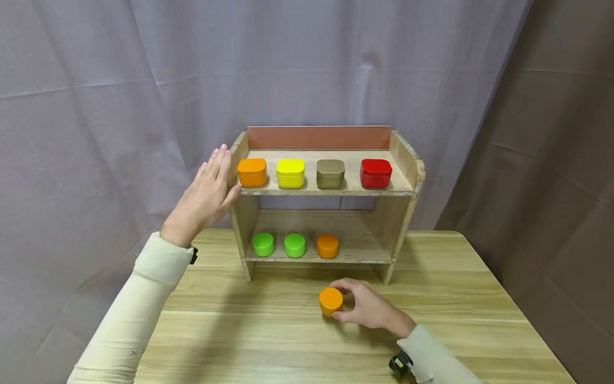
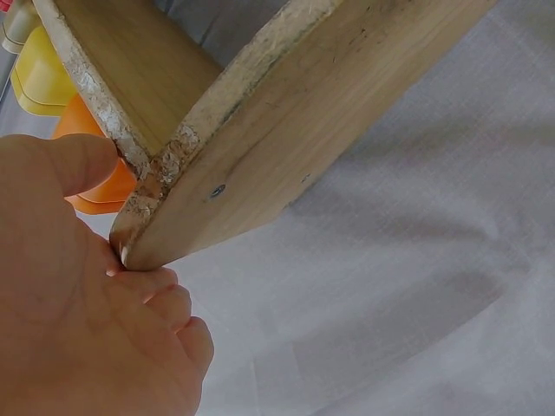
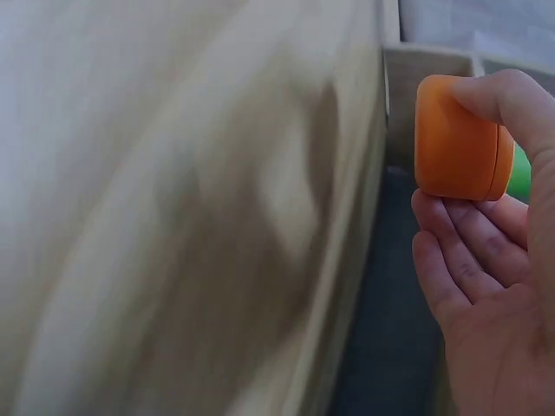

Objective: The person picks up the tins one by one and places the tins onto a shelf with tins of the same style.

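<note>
My right hand (image 1: pixel 366 305) pinches a small round orange jar (image 1: pixel 331 301) between thumb and fingers, low over the table in front of the shelf. The right wrist view shows the thumb on one side of this jar (image 3: pixel 460 143) and fingertips on the other. With fingers straight and together, my left hand (image 1: pixel 206 186) rests against the left side of a two-tier wooden shelf (image 1: pixel 331 201). Its thumb (image 2: pixel 82 163) lies by the shelf's front edge. On the lower tier stand two green round jars (image 1: pixel 263 244) (image 1: pixel 295 245) and an orange one (image 1: pixel 328 246).
Along the upper tier sit squarish containers: orange (image 1: pixel 252 173), yellow (image 1: pixel 290 174), olive (image 1: pixel 330 174) and red (image 1: pixel 376 174). The shelf stands on a wooden table (image 1: pixel 460 298). Grey curtains (image 1: pixel 307 64) hang behind, and a brown one (image 1: pixel 551 160) on the right.
</note>
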### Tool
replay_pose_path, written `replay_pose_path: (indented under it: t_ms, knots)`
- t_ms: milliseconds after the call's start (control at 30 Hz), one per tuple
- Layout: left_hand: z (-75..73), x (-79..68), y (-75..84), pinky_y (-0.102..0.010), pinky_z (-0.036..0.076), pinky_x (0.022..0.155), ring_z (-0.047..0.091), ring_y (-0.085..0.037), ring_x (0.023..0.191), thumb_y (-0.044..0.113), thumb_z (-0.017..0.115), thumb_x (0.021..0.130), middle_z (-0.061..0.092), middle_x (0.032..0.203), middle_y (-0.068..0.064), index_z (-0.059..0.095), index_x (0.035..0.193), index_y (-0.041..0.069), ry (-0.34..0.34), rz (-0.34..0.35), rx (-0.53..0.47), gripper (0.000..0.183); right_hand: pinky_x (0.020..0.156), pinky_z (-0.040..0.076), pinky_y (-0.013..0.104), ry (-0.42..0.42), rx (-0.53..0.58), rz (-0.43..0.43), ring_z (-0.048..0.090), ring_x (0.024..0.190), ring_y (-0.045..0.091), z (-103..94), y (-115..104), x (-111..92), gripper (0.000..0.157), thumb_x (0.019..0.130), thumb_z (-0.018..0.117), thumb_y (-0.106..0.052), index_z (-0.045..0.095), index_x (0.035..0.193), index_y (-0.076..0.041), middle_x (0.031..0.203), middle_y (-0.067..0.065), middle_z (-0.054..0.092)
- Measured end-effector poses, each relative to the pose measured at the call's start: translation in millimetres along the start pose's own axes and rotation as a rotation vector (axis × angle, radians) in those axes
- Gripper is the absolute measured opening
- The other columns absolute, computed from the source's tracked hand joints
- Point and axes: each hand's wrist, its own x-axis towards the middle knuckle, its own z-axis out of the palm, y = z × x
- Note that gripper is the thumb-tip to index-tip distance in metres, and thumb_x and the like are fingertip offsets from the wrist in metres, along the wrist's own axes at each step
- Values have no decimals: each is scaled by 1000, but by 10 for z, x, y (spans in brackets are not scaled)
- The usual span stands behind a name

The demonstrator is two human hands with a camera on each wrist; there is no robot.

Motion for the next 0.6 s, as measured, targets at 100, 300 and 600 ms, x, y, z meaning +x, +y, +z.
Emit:
replay_pose_path:
  t_ms: [100,300,600]
  knots:
    - [0,5,2,-62,15,133,8,-42,166,29,44,112,3,178,-23,5,168,-4,4,4,0,75,98,62,42,39,-17,11,71,112,16,-132,38,-65,54,85,89,-22,66,134,-14,127,-2,74]
    - [2,8,-1,-62,16,133,8,-42,166,29,44,112,4,178,-23,5,168,-4,3,4,3,76,96,62,45,124,-63,71,71,109,15,-372,83,-154,56,84,90,-24,66,134,-17,126,-3,74]
    - [-12,1,17,-62,15,133,8,-42,166,31,44,112,2,178,-22,4,168,-3,-6,-6,-2,77,91,60,42,270,-154,86,70,103,18,-623,111,-151,60,79,92,-16,68,133,-10,122,1,76]
